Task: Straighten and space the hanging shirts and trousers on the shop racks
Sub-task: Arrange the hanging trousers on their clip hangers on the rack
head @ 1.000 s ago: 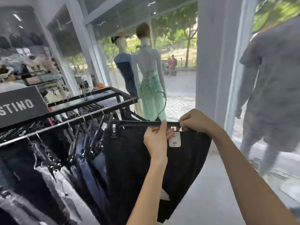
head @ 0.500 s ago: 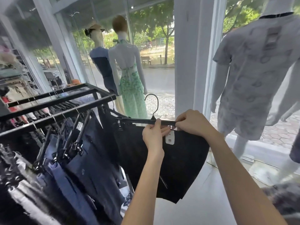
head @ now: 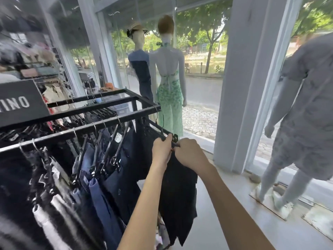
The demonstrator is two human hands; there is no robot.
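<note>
Gripping one black hanger [head: 174, 137] with both hands, arms stretched forward. Left hand [head: 162, 150]: fingers curled over the bar, forearm rising from below. Right hand [head: 189, 154]: knuckles up, closed on the same bar, touching the left. Black garment [head: 178, 192] hangs straight beneath both hands. Rack rail [head: 72, 134] and denim trousers [head: 100, 195] lie left of the left hand. Cannot tell whether the hanger's hook is seated on the rack.
</note>
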